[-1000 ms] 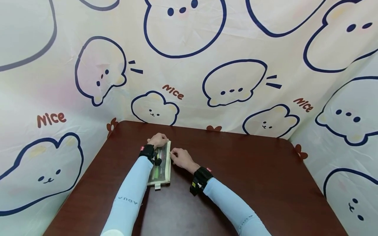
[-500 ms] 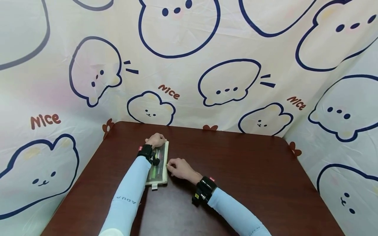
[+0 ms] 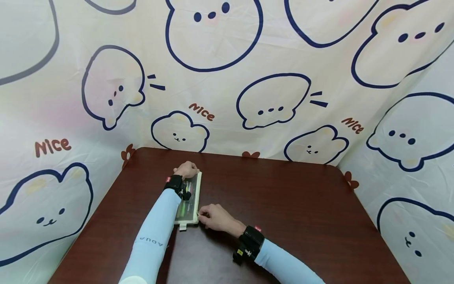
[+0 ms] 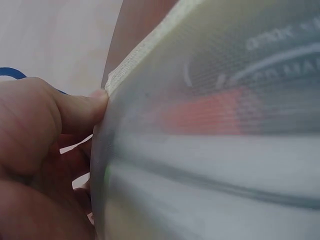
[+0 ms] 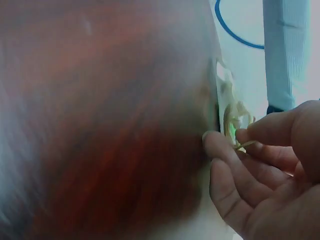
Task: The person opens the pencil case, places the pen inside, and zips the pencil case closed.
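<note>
A see-through pencil case (image 3: pixel 193 199) with cream edges lies lengthwise on the table, with pens (image 3: pixel 183 208) visible inside. My left hand (image 3: pixel 186 170) grips its far end; in the left wrist view the thumb (image 4: pixel 92 107) presses on the edge and the fingers go behind it. At the near right corner my right hand (image 3: pixel 217 217) pinches the zipper pull (image 5: pixel 245 145), a thin cream loop between thumb and forefinger. A pale tab (image 3: pixel 183 227) sticks out from the near end. The left forearm and wrist camera cover part of the case's left side.
The brown table (image 3: pixel 276 197) has rounded far corners and extends to the right of the case. A cloth backdrop (image 3: pixel 227 94) with cartoon bears hangs behind the table and along both sides.
My right hand has slid along the case's right edge from about its upper half to the near corner, towards me. The left hand keeps its grip at the far end.
</note>
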The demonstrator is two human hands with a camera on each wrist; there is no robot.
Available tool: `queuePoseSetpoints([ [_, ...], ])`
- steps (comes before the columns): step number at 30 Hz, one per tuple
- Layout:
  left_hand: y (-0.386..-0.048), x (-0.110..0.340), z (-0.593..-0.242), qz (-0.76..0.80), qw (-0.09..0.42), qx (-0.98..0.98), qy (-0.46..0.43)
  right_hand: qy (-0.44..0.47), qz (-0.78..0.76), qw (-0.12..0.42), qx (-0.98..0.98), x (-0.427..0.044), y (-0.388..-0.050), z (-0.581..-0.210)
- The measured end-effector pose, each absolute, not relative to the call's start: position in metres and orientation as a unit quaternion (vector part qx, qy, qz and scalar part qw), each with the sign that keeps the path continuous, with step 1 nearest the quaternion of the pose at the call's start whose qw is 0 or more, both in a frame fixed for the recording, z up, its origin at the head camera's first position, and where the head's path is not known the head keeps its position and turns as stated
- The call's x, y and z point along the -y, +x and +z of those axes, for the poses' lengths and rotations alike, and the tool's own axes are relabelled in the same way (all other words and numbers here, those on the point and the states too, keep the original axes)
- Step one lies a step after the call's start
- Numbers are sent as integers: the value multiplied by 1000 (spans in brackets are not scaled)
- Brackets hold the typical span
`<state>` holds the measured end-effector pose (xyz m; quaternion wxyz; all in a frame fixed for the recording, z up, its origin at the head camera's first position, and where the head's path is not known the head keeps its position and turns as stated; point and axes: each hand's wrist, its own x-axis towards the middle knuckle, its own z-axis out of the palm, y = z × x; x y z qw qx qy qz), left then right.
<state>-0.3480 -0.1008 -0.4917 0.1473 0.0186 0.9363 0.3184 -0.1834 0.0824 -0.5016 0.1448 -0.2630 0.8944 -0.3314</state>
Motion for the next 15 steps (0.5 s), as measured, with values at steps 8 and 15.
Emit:
queuePoseSetpoints([
  [8, -348, 94, -498, 312, 163, -935, 42, -296, -282, 128, -903, -84, -154, -504],
  [15, -338, 95, -494, 297, 158, -940, 57, -321, -258, 92, -907, -79, -140, -504],
])
